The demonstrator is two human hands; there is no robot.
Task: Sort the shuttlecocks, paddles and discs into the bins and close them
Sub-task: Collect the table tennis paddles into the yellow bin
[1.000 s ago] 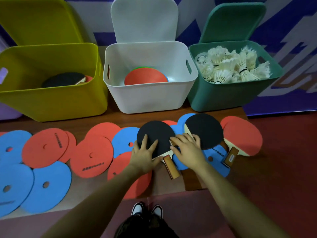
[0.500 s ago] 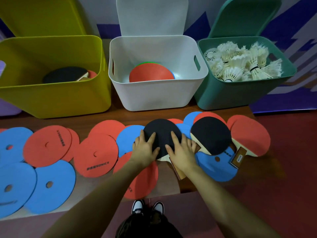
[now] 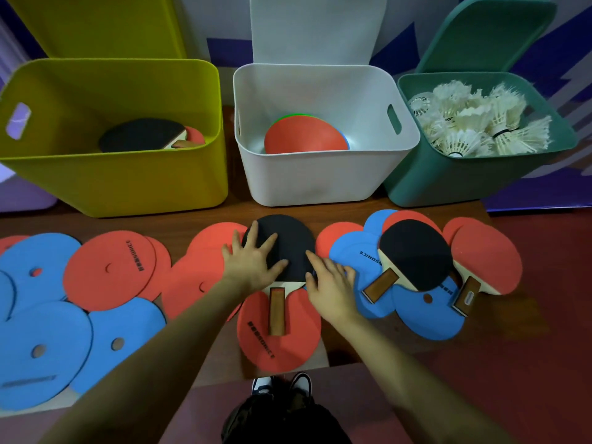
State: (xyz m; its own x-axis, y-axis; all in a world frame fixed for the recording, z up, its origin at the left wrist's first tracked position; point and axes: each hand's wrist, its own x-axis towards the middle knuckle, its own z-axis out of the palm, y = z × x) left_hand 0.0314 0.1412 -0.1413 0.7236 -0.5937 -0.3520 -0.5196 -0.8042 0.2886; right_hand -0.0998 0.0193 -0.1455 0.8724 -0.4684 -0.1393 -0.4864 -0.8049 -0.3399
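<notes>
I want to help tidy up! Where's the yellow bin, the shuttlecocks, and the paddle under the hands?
yellow bin (image 3: 134,184): head view, its front wall.
shuttlecocks (image 3: 474,123): head view, feathers mid-pile.
paddle (image 3: 288,238): head view, its black face.

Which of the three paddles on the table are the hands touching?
The leftmost black-faced paddle, under both hands; the other two paddles lie untouched to the right.

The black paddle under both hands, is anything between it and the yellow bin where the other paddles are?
Nothing visible blocks it. The black-faced wooden paddle lies on top of the foam discs, under the left hand and right hand. The yellow plastic bin stands open, its lid raised behind; only its front wall must be cleared.
</notes>
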